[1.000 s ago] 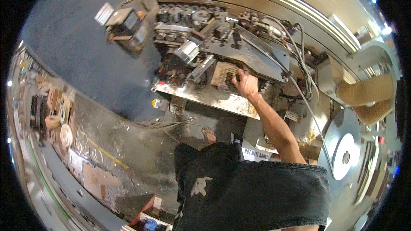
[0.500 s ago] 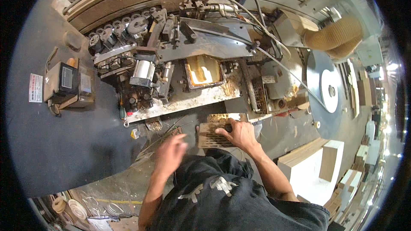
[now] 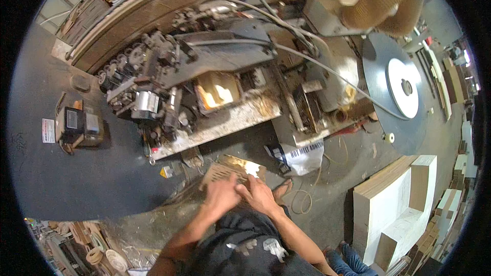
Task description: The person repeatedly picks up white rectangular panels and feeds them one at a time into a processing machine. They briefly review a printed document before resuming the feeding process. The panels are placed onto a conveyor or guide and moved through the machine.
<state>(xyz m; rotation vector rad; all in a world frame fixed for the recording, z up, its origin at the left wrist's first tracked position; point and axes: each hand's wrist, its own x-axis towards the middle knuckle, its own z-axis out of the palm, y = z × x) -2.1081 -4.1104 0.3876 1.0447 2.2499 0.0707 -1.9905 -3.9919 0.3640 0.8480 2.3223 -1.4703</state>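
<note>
Both hands are on a slotted metal cover (image 3: 217, 172), a flat brownish plate with rows of slots and a stained, shiny flange along its far side. It is held low in front of my body, off the near side of the machine. My left hand (image 3: 222, 194) lies over its near left part, somewhat blurred. My right hand (image 3: 258, 195) grips the right part, thumb toward the left hand. The fingers' undersides are hidden. Beyond the cover, the machine's open glue pot (image 3: 219, 93) shows a yellowish, stained inside.
A dusty machine with cylinders (image 3: 147, 103) and hoses spans the far side. A dark table (image 3: 66, 184) with a control box (image 3: 79, 125) lies left. To the right are a white printed sack (image 3: 302, 157), a reel disc (image 3: 404, 87) and white panels (image 3: 378, 209). Another person's jeans (image 3: 353, 263) show lower right.
My left hand, free before, has come onto the slotted cover beside the right. The cover has moved left and tilted. My view has shifted, bringing the sack and another person's legs into sight.
</note>
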